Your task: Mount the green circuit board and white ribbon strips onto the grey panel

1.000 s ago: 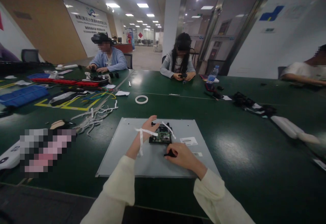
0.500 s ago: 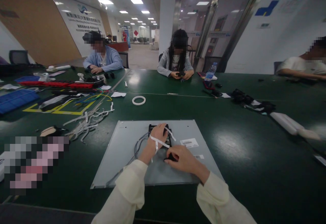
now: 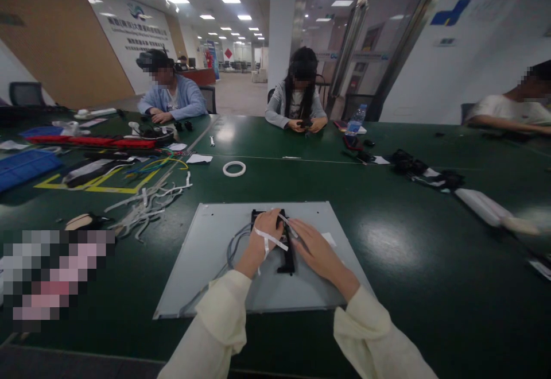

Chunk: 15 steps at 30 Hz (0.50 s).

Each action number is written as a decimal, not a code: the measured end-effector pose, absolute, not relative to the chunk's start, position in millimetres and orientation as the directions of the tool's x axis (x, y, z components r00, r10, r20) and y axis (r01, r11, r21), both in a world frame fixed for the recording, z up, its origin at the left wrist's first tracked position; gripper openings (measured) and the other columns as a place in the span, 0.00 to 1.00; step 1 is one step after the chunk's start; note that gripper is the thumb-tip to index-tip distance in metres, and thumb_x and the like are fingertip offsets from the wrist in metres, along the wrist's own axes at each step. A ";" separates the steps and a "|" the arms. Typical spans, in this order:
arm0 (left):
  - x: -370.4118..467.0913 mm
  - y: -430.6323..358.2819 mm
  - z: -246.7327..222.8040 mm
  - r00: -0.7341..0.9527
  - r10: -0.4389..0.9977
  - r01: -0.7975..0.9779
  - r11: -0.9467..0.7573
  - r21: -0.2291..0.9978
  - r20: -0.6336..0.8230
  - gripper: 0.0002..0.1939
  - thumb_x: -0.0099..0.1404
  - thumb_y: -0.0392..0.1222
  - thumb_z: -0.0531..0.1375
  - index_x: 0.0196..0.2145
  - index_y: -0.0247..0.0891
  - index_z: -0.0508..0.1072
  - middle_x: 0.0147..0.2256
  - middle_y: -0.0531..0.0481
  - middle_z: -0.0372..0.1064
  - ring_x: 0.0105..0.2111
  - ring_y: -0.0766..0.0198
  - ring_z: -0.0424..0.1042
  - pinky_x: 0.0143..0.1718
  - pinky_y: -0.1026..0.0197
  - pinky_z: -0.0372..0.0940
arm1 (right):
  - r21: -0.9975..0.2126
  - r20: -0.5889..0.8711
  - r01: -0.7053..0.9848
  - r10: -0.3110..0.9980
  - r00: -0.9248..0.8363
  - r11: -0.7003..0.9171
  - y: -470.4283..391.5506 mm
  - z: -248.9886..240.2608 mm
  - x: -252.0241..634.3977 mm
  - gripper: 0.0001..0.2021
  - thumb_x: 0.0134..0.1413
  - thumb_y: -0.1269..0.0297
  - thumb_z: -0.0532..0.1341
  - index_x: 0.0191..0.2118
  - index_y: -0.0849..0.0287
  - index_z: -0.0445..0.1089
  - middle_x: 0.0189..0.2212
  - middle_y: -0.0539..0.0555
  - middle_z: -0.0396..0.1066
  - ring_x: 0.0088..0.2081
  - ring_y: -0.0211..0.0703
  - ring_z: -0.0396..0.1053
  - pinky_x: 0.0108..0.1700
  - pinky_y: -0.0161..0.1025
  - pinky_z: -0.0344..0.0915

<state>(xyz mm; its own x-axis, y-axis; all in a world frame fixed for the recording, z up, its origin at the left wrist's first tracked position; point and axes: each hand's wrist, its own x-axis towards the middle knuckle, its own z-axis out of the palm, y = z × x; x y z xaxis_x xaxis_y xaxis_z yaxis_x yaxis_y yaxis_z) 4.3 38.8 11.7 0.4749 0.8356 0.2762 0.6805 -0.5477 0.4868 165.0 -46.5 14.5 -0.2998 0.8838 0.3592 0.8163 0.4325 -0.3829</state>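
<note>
A pale grey flat panel (image 3: pixel 189 275) lies on the table before me, with a black plastic frame (image 3: pixel 286 261) and grey cables (image 3: pixel 229 252) on it. My left hand (image 3: pixel 264 235) is curled over the frame's upper part, fingertips mostly hidden. White tape strips (image 3: pixel 272 239) cling to the back of that hand. Close by on the right, my right hand (image 3: pixel 316 250) has its fingers together at the frame's upper right side, on a white tape strip (image 3: pixel 289 225) between the hands. A white label (image 3: pixel 329 239) is partly covered by my right hand.
A tape roll (image 3: pixel 234 169) lies beyond the panel. Loose pale strips (image 3: pixel 150 209) are heaped to the left, near a blue tray (image 3: pixel 28 169) and red bars (image 3: pixel 90 140). A bottle (image 3: pixel 356 119) and black items (image 3: pixel 408 163) are at right. Three people sit around the table.
My right hand has moved up from the frame's lower end, uncovering it, to the tape strip beside my left hand. My left hand stays almost in place.
</note>
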 end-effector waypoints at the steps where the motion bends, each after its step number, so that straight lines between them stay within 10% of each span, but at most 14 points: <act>1: 4.2 38.1 12.7 0.474 0.836 0.682 -0.547 0.485 0.277 0.20 0.60 0.37 0.48 0.50 0.38 0.65 0.46 0.39 0.69 0.46 0.52 0.67 0.51 0.52 0.58 | -0.376 0.335 0.816 0.885 -0.323 0.440 -47.3 14.1 163.8 0.23 0.63 0.59 0.46 0.62 0.58 0.49 0.58 0.57 0.53 0.59 0.45 0.50 0.60 0.47 0.52; 15: 6.9 30.9 20.8 0.545 0.803 0.733 -0.596 0.328 0.239 0.21 0.66 0.37 0.42 0.53 0.30 0.63 0.51 0.34 0.64 0.52 0.52 0.64 0.53 0.50 0.55 | -0.268 0.279 0.879 0.905 -0.321 0.395 -50.1 9.5 158.2 0.23 0.61 0.66 0.47 0.61 0.62 0.51 0.55 0.58 0.58 0.55 0.47 0.58 0.56 0.47 0.57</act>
